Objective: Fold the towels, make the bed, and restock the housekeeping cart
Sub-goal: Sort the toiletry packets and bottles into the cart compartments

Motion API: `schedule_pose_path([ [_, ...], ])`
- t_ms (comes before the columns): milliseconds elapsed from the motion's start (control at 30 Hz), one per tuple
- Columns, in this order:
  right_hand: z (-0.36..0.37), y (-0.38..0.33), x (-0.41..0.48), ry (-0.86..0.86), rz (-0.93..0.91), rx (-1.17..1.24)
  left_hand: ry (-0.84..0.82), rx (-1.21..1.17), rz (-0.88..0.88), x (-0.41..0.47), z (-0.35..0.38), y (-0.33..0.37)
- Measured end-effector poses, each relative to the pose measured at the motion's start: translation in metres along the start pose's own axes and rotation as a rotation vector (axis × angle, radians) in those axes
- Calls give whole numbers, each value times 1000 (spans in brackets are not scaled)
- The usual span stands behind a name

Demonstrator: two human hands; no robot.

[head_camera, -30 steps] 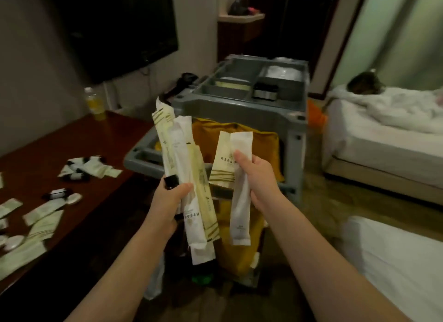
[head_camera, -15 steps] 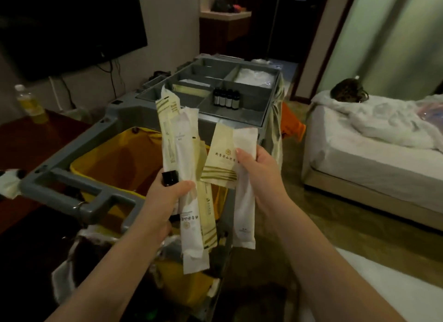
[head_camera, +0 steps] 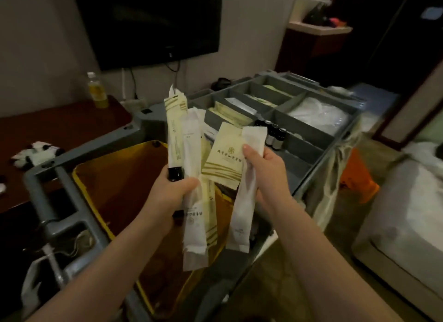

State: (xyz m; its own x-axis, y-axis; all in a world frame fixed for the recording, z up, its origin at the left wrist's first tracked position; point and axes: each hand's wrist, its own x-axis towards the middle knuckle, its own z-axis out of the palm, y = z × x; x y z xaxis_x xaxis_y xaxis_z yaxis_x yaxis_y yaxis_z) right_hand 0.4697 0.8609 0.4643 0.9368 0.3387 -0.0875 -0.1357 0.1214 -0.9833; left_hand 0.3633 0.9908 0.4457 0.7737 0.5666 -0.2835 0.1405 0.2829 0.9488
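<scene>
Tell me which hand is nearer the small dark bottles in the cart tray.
Right. The right hand, gripping packets, sits just below the small dark bottles in the picture; the left hand is further left, over the yellow bag.

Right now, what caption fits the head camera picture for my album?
Left hand and right hand grip cream paper sachets over the grey plastic housekeeping cart.

Both of my bare forearms run up from the lower edge and angle toward the middle, with the hands raised side by side and apart. My left hand (head_camera: 172, 192) is curled round a bundle of long cream and white paper sachets (head_camera: 191, 141), thumb across the front. My right hand (head_camera: 266, 175) pinches a square cream sachet (head_camera: 225, 153) and a long white paper sachet (head_camera: 239, 213), thumb pressed on top.
</scene>
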Motion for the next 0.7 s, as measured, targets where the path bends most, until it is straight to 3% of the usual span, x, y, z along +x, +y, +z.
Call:
schedule_pose_path([
  [300, -90, -44, 151, -164, -3, -19, 322, -125, 76, 49, 111, 15],
  [700, -143, -88, 337, -166, 177, -77, 339, -206, 54, 155, 205, 38],
])
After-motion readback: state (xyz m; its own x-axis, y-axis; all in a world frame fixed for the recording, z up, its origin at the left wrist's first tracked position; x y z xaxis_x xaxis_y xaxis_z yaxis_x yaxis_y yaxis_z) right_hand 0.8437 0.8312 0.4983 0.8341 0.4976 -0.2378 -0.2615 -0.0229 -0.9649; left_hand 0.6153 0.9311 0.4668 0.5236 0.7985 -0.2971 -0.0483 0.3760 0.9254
